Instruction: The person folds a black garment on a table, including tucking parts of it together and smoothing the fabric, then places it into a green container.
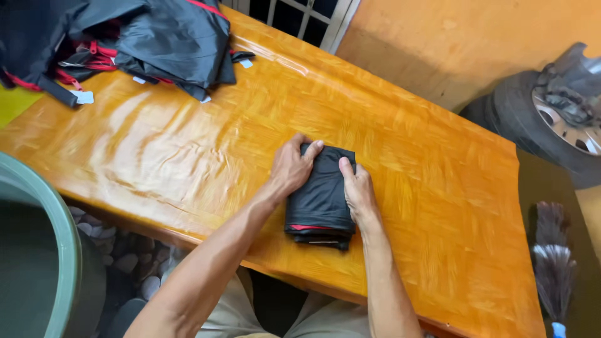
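A: What's in hand here?

B: A folded black garment [320,199] with a thin red trim showing at its near edge. It lies as a compact packet on the glossy orange worktop [438,188], close to the near edge, right in front of the person.

A: And the hands?

B: The left hand [291,169] grips the packet's left side, fingers [311,149] curled over its far corner. The right hand [358,188] presses along the right side, thumb on top, fingers wrapped around the edge. Both are closed on the cloth.

A: Which step would you call it?

B: I'd judge the folding nearly finished: the bundle is squared and being squeezed flat. A next move would call for keeping the layers pinched together so they don't spring open.

A: Anything further out?

B: A loose heap of black and red garments [156,37] with small white tags sits at the worktop's far left corner, well apart.

A: Containers?

B: A large green-rimmed tub [62,250] at lower left; its inside looks dark, and I can't tell what it holds. A car tyre [532,119] leans by the wall at right, with a feather duster [552,263] below it.
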